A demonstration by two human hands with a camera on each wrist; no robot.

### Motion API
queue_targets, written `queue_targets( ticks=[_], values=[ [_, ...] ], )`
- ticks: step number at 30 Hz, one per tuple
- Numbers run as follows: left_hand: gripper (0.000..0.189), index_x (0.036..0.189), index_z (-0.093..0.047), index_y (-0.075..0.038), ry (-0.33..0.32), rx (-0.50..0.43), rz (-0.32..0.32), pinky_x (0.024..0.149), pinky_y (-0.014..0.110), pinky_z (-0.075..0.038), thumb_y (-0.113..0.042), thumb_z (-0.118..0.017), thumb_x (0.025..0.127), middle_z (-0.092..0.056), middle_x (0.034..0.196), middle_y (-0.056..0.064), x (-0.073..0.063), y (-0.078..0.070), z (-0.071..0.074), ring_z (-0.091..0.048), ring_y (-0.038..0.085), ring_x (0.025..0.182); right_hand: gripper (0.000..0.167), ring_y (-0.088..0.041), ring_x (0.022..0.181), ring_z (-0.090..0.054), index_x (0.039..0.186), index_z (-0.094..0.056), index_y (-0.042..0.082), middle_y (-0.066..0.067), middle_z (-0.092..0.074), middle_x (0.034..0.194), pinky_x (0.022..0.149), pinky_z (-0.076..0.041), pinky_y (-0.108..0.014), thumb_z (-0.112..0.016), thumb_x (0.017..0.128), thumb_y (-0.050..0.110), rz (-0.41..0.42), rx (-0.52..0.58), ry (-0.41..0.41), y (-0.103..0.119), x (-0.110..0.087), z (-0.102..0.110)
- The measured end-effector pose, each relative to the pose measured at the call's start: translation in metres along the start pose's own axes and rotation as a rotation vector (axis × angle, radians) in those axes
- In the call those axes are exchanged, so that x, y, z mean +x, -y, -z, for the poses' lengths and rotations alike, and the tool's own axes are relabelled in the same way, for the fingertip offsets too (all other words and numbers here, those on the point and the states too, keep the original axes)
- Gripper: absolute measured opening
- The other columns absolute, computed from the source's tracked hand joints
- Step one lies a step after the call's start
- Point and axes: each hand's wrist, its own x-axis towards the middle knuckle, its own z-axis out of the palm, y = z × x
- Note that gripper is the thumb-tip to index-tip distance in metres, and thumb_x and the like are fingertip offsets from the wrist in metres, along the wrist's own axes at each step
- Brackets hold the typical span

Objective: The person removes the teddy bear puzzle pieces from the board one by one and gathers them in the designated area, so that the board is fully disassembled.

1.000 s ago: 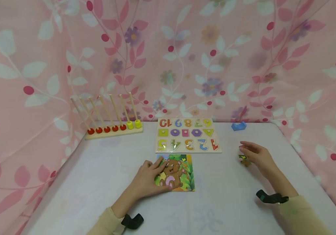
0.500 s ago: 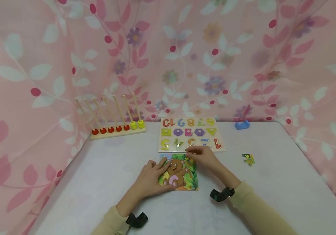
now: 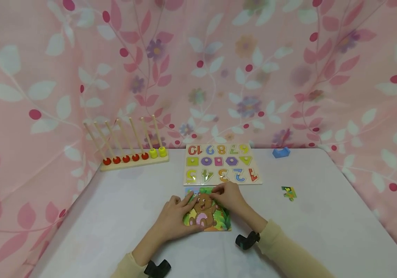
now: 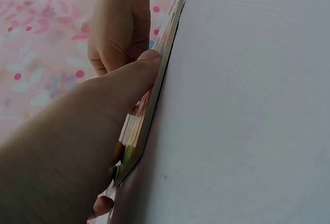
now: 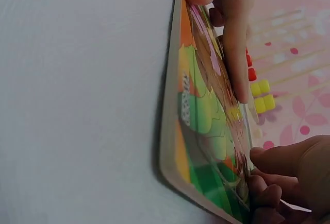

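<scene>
A bear jigsaw puzzle (image 3: 203, 218) lies flat in its board on the table. My left hand (image 3: 174, 216) rests on its left side, fingers spread over the picture and thumb (image 4: 147, 62) at the near edge. At the puzzle's upper right, by the bear's ear, is my right hand (image 3: 229, 197), its thumb (image 5: 276, 157) and fingertips drawn together at the surface. It pinches a puzzle piece that the fingers almost wholly hide. A loose puzzle piece (image 3: 289, 193), green with some yellow, lies on the table to the right.
Behind the puzzle lies a wooden number and shape board (image 3: 223, 183). A peg rack (image 3: 134, 162) with red and yellow beads stands at the back left. A blue block (image 3: 281, 153) sits at the back right. A floral curtain (image 3: 198, 77) hangs behind the table.
My right hand has moved left from beside the loose piece to the puzzle's upper right, and its fingertips have since come lower. The left hand stays on the puzzle.
</scene>
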Motion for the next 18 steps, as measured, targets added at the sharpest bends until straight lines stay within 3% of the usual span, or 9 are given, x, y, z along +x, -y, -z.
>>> queue_targets(
  ticks=[8,12,18],
  values=[
    [0.100,0.160,-0.049,-0.027,0.002,-0.003,-0.004,0.087,0.040,-0.040,-0.087,-0.063,0.082,-0.041,0.169,-0.001,0.0003,-0.0008,0.0006,-0.047,0.020,0.110,0.012,-0.009,0.067,-0.060,0.094,-0.082,0.002,0.001,-0.071,0.074,0.060,-0.048,-0.022,-0.084,0.091,0.013,0.018,0.028,0.000,-0.0003,-0.0023,0.0002],
    [0.099,0.160,-0.050,-0.027,0.002,-0.001,-0.007,0.088,0.041,-0.041,-0.087,-0.062,0.083,-0.040,0.170,-0.001,0.0014,-0.0005,0.0005,-0.048,0.021,0.112,0.011,-0.010,0.068,-0.060,0.095,-0.082,0.003,0.002,-0.071,0.074,0.061,-0.048,-0.022,-0.084,0.091,0.013,-0.013,0.030,-0.014,0.0004,-0.0017,0.0001],
    [0.098,0.160,-0.049,-0.027,0.014,-0.011,-0.002,0.089,0.042,-0.041,-0.087,-0.062,0.083,-0.040,0.170,-0.001,0.0000,-0.0006,0.0005,-0.047,0.021,0.110,0.018,-0.006,0.062,-0.060,0.103,-0.082,-0.002,-0.003,-0.076,0.078,0.057,-0.048,-0.020,-0.082,0.092,0.011,0.014,0.013,-0.005,0.0025,-0.0034,-0.0035]
  ],
)
